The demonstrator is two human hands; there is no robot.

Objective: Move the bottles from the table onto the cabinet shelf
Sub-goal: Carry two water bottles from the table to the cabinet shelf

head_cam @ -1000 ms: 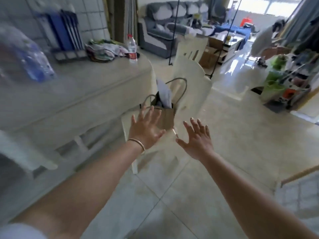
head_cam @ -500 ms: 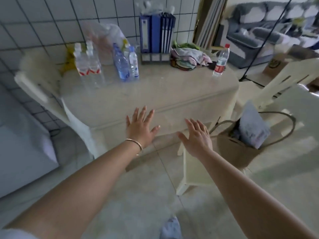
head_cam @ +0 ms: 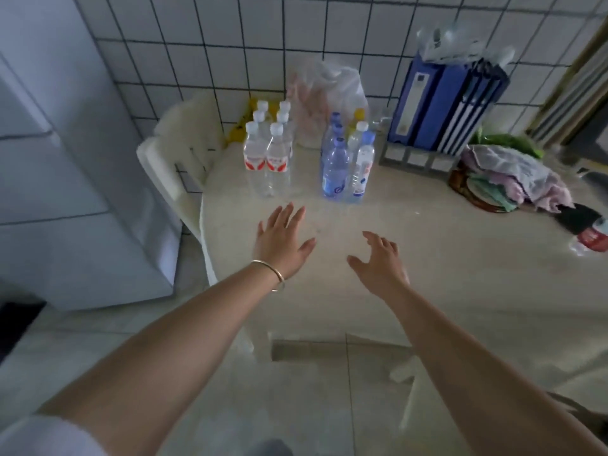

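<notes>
Left hand (head_cam: 281,245): fingers spread, empty; take the red-label bottles (head_cam: 268,159).
Right hand (head_cam: 378,263): fingers spread, empty; grip blue bottles (head_cam: 345,162) low.

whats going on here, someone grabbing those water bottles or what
A person is reaching both bare hands over the table toward the bottles, but holds nothing. The left hand is open just short of the red-labelled bottles; the right hand is open below the blue bottles. Every bottle in view is on the table.
</notes>
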